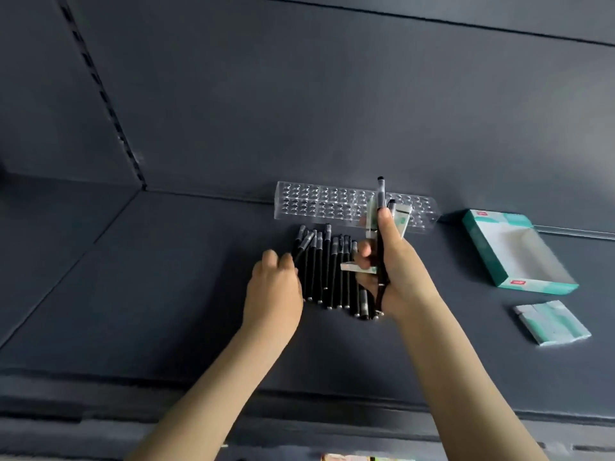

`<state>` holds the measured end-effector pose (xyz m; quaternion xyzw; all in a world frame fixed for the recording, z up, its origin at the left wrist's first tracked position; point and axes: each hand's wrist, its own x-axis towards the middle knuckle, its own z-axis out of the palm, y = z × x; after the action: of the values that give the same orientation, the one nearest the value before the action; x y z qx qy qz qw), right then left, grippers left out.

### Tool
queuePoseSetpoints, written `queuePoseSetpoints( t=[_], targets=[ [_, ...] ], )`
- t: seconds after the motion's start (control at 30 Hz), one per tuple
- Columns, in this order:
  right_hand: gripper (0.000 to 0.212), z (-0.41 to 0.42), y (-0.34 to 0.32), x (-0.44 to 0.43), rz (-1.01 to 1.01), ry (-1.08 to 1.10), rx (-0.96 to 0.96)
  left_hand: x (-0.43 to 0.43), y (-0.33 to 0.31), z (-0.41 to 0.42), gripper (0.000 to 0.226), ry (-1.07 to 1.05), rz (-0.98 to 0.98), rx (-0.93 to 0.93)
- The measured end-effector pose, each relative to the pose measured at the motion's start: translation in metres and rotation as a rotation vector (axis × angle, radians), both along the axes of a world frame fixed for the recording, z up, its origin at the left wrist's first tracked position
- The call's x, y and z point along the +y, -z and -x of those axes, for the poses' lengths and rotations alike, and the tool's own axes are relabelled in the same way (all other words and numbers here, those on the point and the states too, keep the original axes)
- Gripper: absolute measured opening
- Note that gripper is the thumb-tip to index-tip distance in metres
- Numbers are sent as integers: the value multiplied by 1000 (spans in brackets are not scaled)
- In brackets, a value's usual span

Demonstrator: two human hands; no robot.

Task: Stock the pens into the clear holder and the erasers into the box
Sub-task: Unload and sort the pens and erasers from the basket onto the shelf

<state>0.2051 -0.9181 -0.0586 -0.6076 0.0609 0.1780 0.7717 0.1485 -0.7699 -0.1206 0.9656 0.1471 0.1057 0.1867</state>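
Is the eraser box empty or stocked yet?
Empty. The box lies open with only its bare white floor showing; the erasers sit loose on the shelf in front of it.

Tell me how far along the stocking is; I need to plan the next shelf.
Barely begun. Done: nothing visible; the clear holder and box look empty. In hand: the right hand grips pens and erasers, and the left hand lifts a pen from the row of pens. Left: that row and the loose erasers.
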Motion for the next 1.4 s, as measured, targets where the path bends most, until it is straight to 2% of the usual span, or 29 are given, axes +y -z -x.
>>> queuePoseSetpoints(
  t=[0.3, 0.53, 0.67, 0.83, 1.0, 1.1, 1.17, 1.23, 1.27, 1.4],
  targets=[
    [36, -5, 9, -35, -57, -119, 35, -22, 2, -6, 45, -108, -92, 60],
    [35, -9, 15, -37, -89, -112, 86, -30, 11, -4, 41, -239, -87, -31],
    [35, -9, 17, -36, -85, -96, 113, -28, 6, -5, 46, -296, -36, 20],
    [34, -11, 19, -32, -82, -88, 122, -38, 2, -9, 60, -236, -29, 164],
    [35, -10, 22, -30, -25, -124, 105, -34, -3, -10, 56, -140, 154, 161],
    [37, -11, 23, -31, -5, -198, 90, -21, -16, -13, 42, -92, 358, -109],
    [40, -11, 21, -33, 34, -261, 66, -12, -32, -20, 35, 21, 624, -230],
    [42, -10, 19, -35, 76, -324, 35, -7, -53, -27, 31, 141, 854, -186],
    [43, -10, 17, -35, 90, -354, 20, -6, -62, -32, 30, 187, 906, -152],
    [43, -9, 12, -35, 181, -439, -40, -3, -82, -46, 26, 345, 880, -59]
  ],
)
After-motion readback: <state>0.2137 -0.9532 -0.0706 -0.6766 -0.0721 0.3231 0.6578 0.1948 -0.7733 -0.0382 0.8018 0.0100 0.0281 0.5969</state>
